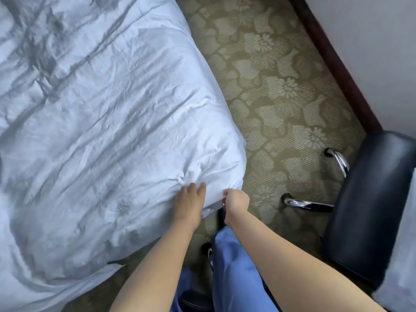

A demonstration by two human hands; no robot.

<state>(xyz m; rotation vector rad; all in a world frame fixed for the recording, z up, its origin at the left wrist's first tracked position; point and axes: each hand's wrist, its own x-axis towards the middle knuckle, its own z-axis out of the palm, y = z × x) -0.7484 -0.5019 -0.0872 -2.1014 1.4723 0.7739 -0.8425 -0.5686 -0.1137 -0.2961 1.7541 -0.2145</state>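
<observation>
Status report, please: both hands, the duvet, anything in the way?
Left hand flat on duvet corner. Right hand pinches the corner edge. Duvet spread out, wrinkled. Black chair stands at right, apart.

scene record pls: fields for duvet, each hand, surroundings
duvet: white, wrinkled, spread on bed, near corner hangs past edge
left hand: on that corner, fingers on top, thumb hidden
right hand: curled, pinches the corner's edge
chair: black, chrome legs, to the person's right
carpet: green, floral pattern
</observation>
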